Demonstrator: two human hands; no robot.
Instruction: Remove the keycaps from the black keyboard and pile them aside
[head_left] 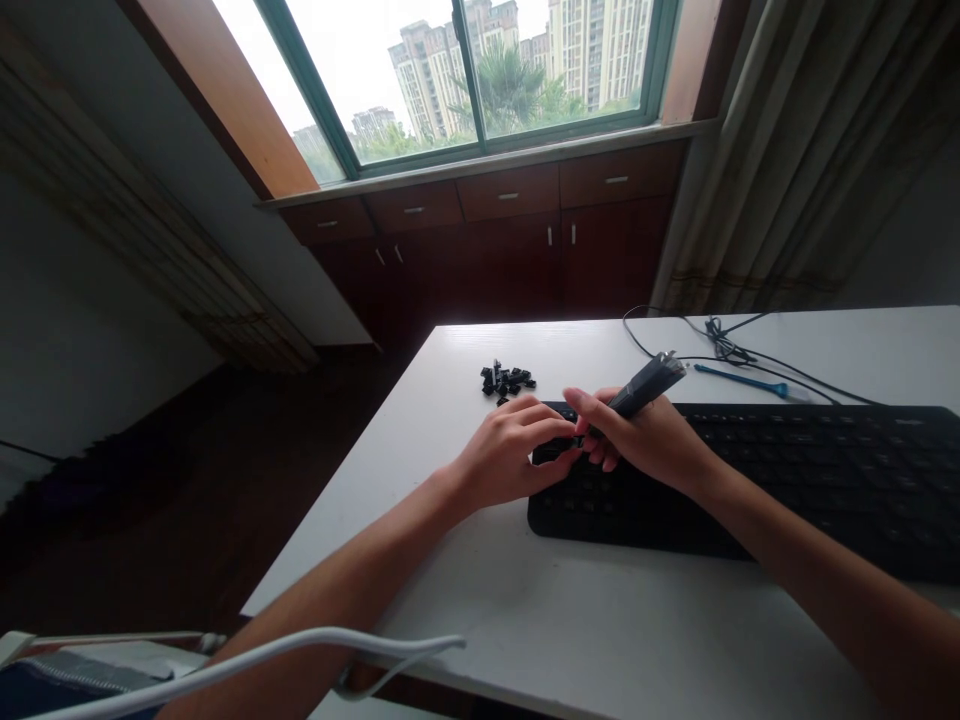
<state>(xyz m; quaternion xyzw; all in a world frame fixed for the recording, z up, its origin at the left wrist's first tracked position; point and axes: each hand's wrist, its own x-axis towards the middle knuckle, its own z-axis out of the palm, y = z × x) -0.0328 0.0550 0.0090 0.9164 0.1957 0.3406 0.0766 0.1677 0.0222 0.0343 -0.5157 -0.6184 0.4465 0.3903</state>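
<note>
Over the left end of a black keyboard on the white tabletop, the right hand grips a dark tool; the left hand bends its fingers close by, but whether they pinch anything I cannot tell. Too hard a push could make the tool's hidden tip slip and jab those fingers; a careless nudge might scatter the small black pieces beyond. Past the cable at the far side, reddish cabinets stand beneath a window.
</note>
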